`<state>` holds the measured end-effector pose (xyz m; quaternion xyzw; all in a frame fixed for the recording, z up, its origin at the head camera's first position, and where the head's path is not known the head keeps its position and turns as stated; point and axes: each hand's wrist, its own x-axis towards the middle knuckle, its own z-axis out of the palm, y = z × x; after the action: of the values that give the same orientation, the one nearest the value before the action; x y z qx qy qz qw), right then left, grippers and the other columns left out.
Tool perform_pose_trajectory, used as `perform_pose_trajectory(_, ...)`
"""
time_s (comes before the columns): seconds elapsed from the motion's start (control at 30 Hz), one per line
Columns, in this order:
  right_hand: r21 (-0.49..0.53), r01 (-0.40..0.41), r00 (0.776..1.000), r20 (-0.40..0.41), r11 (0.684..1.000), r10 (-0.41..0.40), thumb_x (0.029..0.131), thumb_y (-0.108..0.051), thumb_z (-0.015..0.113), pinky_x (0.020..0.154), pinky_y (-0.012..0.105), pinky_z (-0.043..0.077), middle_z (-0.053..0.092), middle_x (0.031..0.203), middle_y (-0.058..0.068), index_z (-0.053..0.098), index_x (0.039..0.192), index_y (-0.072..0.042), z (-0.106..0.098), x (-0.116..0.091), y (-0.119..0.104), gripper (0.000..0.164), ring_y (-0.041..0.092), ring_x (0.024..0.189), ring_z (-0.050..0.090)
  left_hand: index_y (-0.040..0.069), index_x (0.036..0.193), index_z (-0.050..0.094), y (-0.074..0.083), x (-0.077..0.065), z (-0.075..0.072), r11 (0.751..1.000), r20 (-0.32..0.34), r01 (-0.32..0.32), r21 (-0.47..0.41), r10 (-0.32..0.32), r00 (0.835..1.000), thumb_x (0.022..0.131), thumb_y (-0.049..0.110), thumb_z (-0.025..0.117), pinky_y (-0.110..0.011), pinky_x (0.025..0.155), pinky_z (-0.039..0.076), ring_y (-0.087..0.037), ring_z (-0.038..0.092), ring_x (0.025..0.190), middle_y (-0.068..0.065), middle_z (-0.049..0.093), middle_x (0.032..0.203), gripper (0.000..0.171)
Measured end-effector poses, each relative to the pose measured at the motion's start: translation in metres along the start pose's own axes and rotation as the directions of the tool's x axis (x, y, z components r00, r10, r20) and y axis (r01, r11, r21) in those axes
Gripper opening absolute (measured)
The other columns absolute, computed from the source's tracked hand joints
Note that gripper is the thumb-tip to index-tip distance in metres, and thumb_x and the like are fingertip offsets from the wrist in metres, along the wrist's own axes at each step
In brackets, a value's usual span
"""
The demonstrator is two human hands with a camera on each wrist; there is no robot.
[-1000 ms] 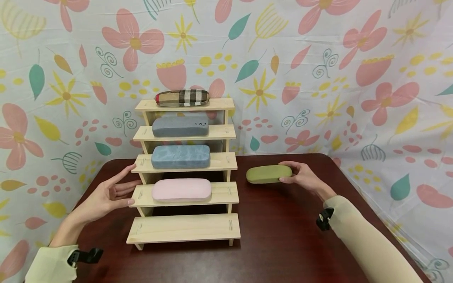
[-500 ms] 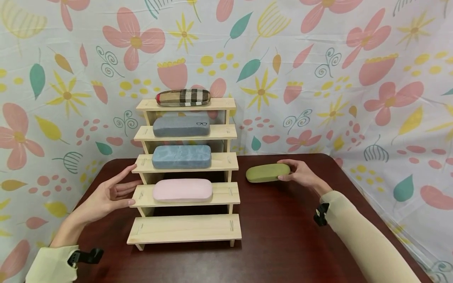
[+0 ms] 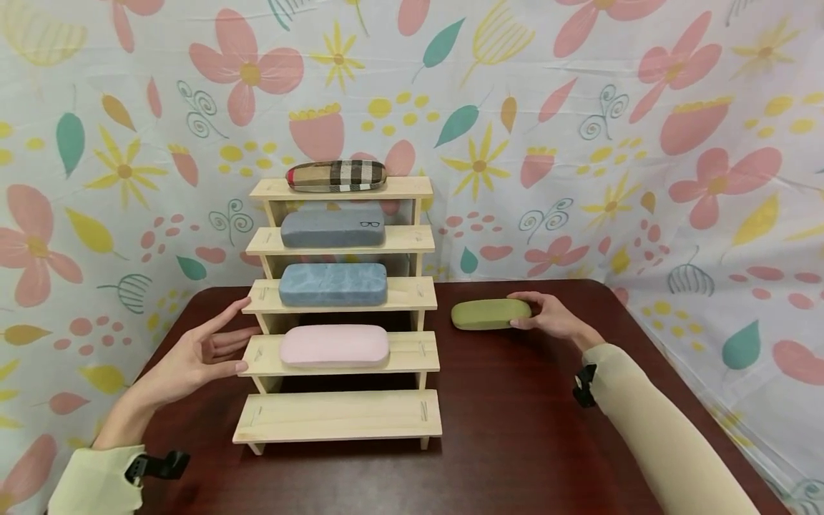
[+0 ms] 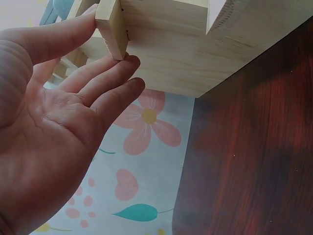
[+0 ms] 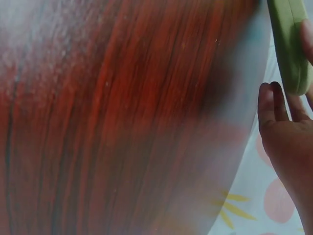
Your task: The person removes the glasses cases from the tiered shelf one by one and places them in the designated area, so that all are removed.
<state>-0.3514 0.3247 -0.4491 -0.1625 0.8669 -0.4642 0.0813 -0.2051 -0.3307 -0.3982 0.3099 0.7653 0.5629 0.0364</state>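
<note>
In the head view, my right hand (image 3: 550, 315) holds one end of an olive-green glasses case (image 3: 487, 314) over the back right of the table. The right wrist view shows part of this case (image 5: 289, 46) with thumb and fingers about its end. Whether the case touches the table I cannot tell. Left of it stands a five-step wooden display rack (image 3: 335, 418). My left hand (image 3: 193, 357) is at the rack's left side; in the left wrist view the end of a step board (image 4: 112, 29) lies between thumb and fingers.
Going up the rack are a pink case (image 3: 334, 345), a marbled blue case (image 3: 332, 285), a grey-blue case (image 3: 332, 228) and a plaid case (image 3: 336, 176). The bottom step is bare. A flowered cloth (image 3: 399, 86) hangs behind the dark red table (image 3: 515, 443).
The view has shifted slightly, moving the scene a little to the right. My right hand still holds the green case at nearly the same spot. My left hand stays at the rack.
</note>
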Motion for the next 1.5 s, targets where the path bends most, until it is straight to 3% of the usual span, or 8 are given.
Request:
perform_pose_trajectory(0.23,-0.069,-0.007,1.000,0.006,0.998,0.008,0.096,-0.016,0.081,0.086,0.028,0.051,0.052,0.147,0.027,0.050,0.154,0.004,0.002,0.007,0.000,0.069,0.036,0.115,0.056,0.008,0.170,0.013,0.001,-0.002,-0.003,1.000,-0.008,-0.008,0.015,0.008,1.000,0.093,-0.020,0.066,-0.034,0.087,0.061,-0.007,0.052,0.139,0.013,0.027,0.171,0.098)
perform_pose_trajectory(0.6,-0.105,0.003,1.000,0.005,0.994,-0.003,0.096,-0.009,0.079,0.092,0.036,0.048,0.051,0.148,0.031,0.048,0.152,0.010,0.005,0.016,0.005,0.067,0.041,0.120,0.056,0.008,0.170,0.013,0.001,-0.001,-0.002,1.000,0.003,-0.004,0.004,0.004,1.000,0.093,-0.020,0.066,-0.034,0.088,0.061,-0.008,0.051,0.140,0.013,0.026,0.171,0.098)
perform_pose_trajectory(0.83,-0.093,0.027,1.000,0.001,0.995,-0.027,0.095,-0.006,0.079,0.086,0.025,0.048,0.052,0.146,0.032,0.048,0.151,0.011,0.002,0.016,0.006,0.066,0.042,0.118,0.056,0.006,0.170,0.012,0.004,-0.001,0.001,1.000,0.015,-0.023,-0.017,0.023,1.000,0.094,-0.021,0.065,-0.034,0.087,0.061,-0.008,0.052,0.139,0.015,0.033,0.167,0.097)
perform_pose_trajectory(1.27,-0.091,0.045,0.999,-0.019,0.995,-0.047,0.095,-0.005,0.079,0.088,0.021,0.047,0.051,0.147,0.033,0.048,0.151,0.012,0.001,0.016,0.011,0.066,0.042,0.122,0.054,0.008,0.170,0.013,0.006,0.002,0.001,1.000,0.002,0.008,0.024,-0.008,1.000,0.094,-0.017,0.067,-0.033,0.087,0.061,-0.008,0.053,0.139,0.016,0.035,0.166,0.097)
perform_pose_trajectory(1.37,-0.094,0.040,0.999,-0.020,0.995,-0.042,0.095,-0.006,0.079,0.093,0.028,0.048,0.051,0.147,0.034,0.048,0.151,0.012,0.001,0.017,0.012,0.066,0.044,0.123,0.054,0.009,0.171,0.014,0.005,0.001,0.002,0.999,-0.005,0.021,0.027,-0.021,1.000,0.094,-0.017,0.068,-0.034,0.087,0.061,-0.008,0.054,0.138,0.018,0.037,0.163,0.097)
perform_pose_trajectory(1.5,-0.092,0.031,0.999,-0.024,0.995,-0.033,0.096,-0.005,0.078,0.103,0.048,0.046,0.050,0.148,0.035,0.046,0.151,0.014,0.002,0.020,0.013,0.066,0.046,0.127,0.052,0.009,0.170,0.013,0.004,0.001,0.002,1.000,-0.001,0.010,0.018,-0.010,1.000,0.094,-0.018,0.066,-0.034,0.088,0.061,-0.009,0.052,0.139,0.015,0.033,0.167,0.097)
